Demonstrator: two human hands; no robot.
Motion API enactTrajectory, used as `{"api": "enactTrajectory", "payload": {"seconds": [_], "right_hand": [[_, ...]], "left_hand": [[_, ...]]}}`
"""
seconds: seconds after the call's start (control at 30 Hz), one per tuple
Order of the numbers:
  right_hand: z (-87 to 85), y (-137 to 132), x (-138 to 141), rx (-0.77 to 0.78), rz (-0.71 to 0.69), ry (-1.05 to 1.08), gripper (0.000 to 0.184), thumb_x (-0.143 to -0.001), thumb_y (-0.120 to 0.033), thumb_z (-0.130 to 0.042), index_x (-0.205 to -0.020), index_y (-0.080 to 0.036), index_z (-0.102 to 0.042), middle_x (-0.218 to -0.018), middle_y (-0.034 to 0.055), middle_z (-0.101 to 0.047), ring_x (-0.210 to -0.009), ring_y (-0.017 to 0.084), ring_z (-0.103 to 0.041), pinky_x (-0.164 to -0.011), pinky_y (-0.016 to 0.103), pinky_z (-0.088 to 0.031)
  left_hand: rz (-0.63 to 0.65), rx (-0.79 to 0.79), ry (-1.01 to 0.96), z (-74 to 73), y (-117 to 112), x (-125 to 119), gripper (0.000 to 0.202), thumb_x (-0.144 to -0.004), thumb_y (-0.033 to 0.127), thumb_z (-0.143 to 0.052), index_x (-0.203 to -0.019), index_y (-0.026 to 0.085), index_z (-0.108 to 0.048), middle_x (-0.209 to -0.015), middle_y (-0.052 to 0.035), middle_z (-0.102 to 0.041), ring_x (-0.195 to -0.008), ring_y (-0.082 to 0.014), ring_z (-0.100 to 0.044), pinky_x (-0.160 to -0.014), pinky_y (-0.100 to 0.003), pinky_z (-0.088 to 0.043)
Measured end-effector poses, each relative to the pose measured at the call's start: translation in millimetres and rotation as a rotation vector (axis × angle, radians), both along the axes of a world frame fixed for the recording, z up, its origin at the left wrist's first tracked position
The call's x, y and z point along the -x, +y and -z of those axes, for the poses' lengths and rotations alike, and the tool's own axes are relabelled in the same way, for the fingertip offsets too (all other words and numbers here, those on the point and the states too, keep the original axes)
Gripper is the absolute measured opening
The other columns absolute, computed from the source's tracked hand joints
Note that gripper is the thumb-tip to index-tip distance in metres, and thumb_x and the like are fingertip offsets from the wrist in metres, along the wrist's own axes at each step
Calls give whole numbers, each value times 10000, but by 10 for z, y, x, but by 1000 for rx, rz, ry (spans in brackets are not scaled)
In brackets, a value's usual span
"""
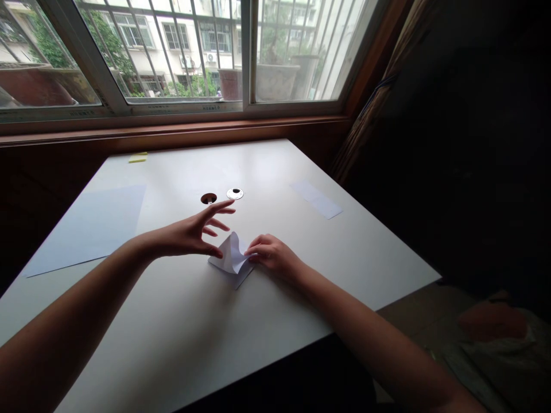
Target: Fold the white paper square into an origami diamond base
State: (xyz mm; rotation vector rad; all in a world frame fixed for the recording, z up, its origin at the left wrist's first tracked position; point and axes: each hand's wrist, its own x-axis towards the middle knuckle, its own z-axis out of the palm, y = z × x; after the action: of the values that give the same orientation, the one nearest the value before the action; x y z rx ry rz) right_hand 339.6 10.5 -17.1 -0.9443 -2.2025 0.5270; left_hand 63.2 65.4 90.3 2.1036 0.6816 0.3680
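Note:
A small folded piece of white paper rests on the white table, one flap of it raised and curved. My right hand pinches the paper's right side between thumb and fingers. On the other side, my left hand is open, its fingers spread apart above the paper. The left thumb tip is at the paper's left face; whether it presses there I cannot tell.
On the white table, a large paper sheet lies left and a paper strip right. Behind my hands are a round hole and a round cover. A yellow-edged pad lies near the window.

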Motion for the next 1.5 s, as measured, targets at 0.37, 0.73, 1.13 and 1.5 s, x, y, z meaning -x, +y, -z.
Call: {"api": "enactTrajectory", "payload": {"seconds": [0.37, 0.73, 1.13, 1.5], "right_hand": [[-37, 2, 26, 44, 54, -31, 193, -879, -179, -678, -1036, -271, -745, -1020, 53, -643, -957, 184, -602, -891, 343, -502], [6, 16, 7, -86, 175, -45, 225, -916, -169, -624, -1081, -268, -742, -983, 65, -669, -945, 205, -603, -848, 357, -531], [12, 18, 45, -154, 139, -185, 358, -946, -95, -517, -1217, -271, -672, -1055, 92, -630, -964, 227, -543, -891, 403, -511], [-28, 127, 13, 140, 254, -14, 116, -862, -219, -709, -932, -273, -784, -907, 45, -643, -916, 197, -585, -818, 337, -502]], "left_hand": [[-87, -14, 128, 629, -134, 118, 951, -730, 426, -798, -1520, 368, -272, -1369, -98, -515, -1168, -275, -571, -973, -421, -512], [-150, -84, 98, 840, -34, 114, 849, -722, 482, -788, -1461, 322, -403, -1339, -97, -509, -1235, -311, -507, -1012, -414, -485], [-38, 247, -45, 654, 67, 1, 1064, -718, 353, -803, -1548, 301, -140, -1410, -128, -499, -1262, -304, -529, -1036, -456, -463], [-37, 200, -2, 725, 54, 121, 850, -727, 413, -806, -1445, 252, -380, -1413, -122, -513, -1276, -318, -520, -995, -387, -501]]}}
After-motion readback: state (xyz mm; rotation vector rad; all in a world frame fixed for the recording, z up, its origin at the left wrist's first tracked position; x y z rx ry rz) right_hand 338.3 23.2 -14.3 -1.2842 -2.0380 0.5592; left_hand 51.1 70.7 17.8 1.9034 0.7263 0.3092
